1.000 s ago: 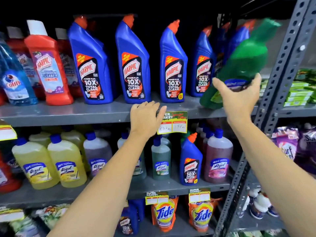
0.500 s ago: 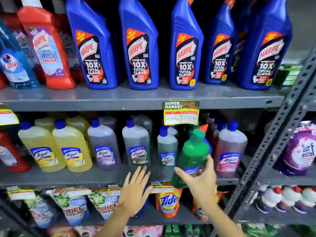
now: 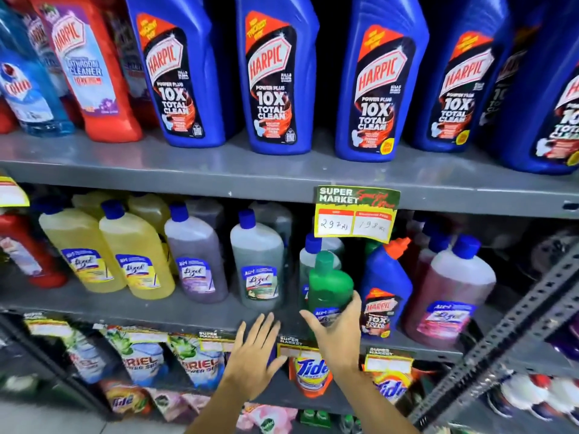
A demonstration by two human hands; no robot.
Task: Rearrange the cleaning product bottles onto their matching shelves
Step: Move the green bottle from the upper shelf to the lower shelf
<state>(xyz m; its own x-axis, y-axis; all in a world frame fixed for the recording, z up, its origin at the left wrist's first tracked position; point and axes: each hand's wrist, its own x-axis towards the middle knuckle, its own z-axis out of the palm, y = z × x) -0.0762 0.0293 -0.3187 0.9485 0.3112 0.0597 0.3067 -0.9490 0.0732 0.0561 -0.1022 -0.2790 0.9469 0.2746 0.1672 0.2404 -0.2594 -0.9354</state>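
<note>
Green bottle [image 3: 329, 286] apparently gripped by right hand [image 3: 336, 335].

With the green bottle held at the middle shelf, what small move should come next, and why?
Probably ease the green bottle back into the gap beside the small blue Harpic bottle: the right hand grips it upright at the Lizol row, left hand open.

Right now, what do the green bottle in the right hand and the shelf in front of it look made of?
Green bottle: opaque plastic, soft sheen, moulded cap. Shelf: likely grey painted metal, with a thin folded edge and dull glare.
</note>
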